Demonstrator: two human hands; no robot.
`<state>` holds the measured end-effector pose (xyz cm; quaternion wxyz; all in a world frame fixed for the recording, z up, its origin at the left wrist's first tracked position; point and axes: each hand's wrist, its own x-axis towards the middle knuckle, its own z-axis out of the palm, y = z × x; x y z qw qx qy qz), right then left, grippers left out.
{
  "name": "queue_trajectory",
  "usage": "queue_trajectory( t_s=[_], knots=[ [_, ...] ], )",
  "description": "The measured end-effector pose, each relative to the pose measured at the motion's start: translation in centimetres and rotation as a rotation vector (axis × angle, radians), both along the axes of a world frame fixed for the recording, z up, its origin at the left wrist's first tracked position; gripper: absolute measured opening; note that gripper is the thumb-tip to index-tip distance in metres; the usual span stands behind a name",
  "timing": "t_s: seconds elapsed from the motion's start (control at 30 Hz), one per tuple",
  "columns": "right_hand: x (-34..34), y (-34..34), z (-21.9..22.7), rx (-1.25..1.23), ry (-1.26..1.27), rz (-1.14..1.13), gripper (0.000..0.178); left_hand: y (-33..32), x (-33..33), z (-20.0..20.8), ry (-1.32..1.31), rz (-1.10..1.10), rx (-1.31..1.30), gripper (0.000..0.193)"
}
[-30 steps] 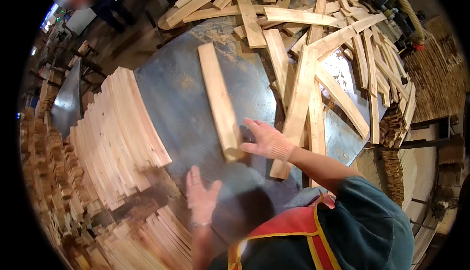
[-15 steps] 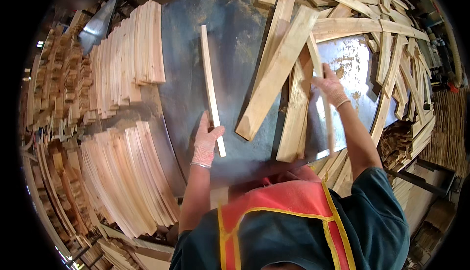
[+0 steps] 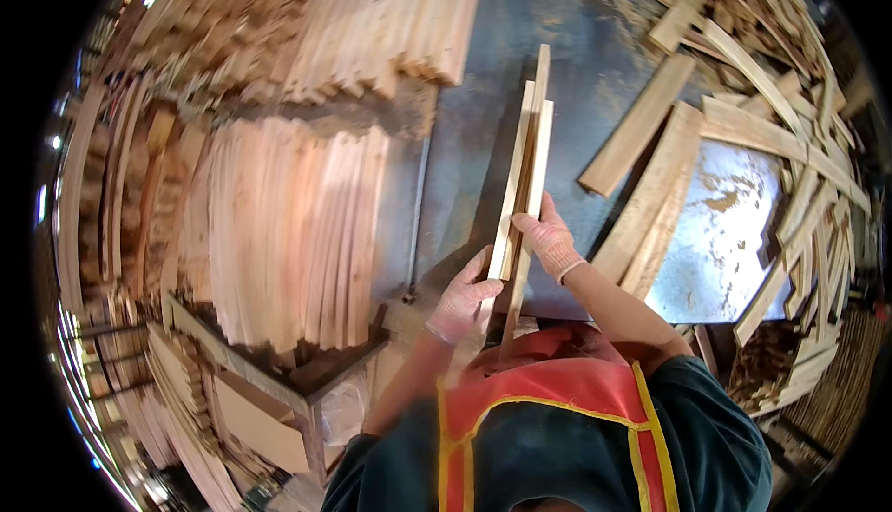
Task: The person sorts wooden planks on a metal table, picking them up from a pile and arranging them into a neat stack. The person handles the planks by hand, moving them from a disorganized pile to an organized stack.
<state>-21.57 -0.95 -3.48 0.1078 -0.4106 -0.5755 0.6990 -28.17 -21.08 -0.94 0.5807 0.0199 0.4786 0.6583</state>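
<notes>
Several narrow wooden strips (image 3: 540, 140) stand together between my hands above the dark metal tabletop (image 3: 585, 47). My left hand (image 3: 465, 296), in a pale glove, grips them near their lower end. Higher up, my gloved right hand (image 3: 548, 235) closes round the strips from the right side. The strips are uneven, one reaching farther away than the others. Just right of my right hand, several wider boards (image 3: 650, 201) lie slantwise on the metal.
On the left, strips are stacked in a near row (image 3: 297, 233) and a far row (image 3: 381, 24). A jumbled heap of offcuts (image 3: 808, 140) covers the right side. A frame with corner post (image 3: 311, 410) stands at lower left.
My right hand has come left with its strip, meeting the left hand, and the strips are now together. The view has turned left. One long board has left its place on the tabletop.
</notes>
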Motion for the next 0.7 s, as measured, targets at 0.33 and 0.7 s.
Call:
queue_trajectory(
  t_s=[0.33, 0.7],
  knots=[
    [-12.8, -10.4, 2.6, 0.324, -0.28, 0.888, 0.064, -18.3, -5.6, -1.4, 0.927, 0.01, -0.618, 0.065],
    [-8.2, -1.7, 4.4, 0.843, -0.086, 0.318, 0.063, -15.9, -10.4, -0.5, 2.018, -0.228, -1.143, 0.096]
  ],
)
